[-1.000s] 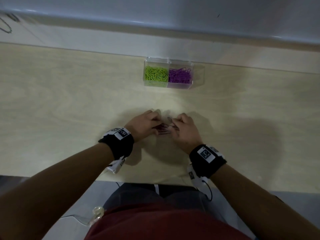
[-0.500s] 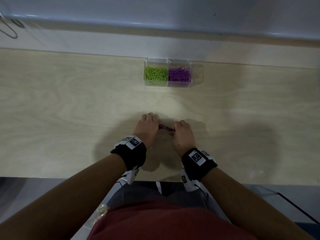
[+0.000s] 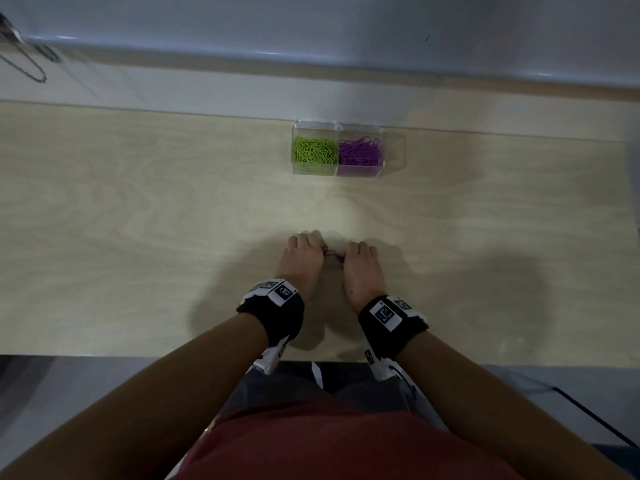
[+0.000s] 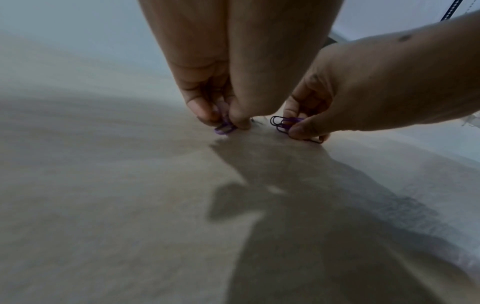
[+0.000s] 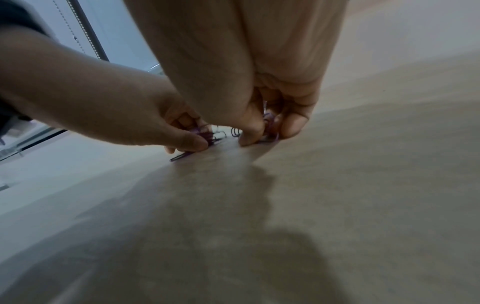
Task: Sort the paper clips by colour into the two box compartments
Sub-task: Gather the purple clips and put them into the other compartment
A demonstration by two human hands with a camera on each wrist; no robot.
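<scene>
A clear two-compartment box stands at the far edge of the wooden table. Green paper clips fill its left compartment and purple paper clips its right one. Near the front of the table both hands crouch over a few loose purple clips. My left hand pinches purple clips between thumb and fingers against the tabletop. My right hand pinches another small bunch of purple clips, seen again in the right wrist view.
A wall runs behind the box. A dark chain hangs at the far left. The table's front edge lies just behind my wrists, with my lap below it. Bare wood spreads left and right of the hands.
Both hands have drawn closer together and turned knuckles-up over the loose purple clips. Their fingers have curled down and now pinch the clips on the table.
</scene>
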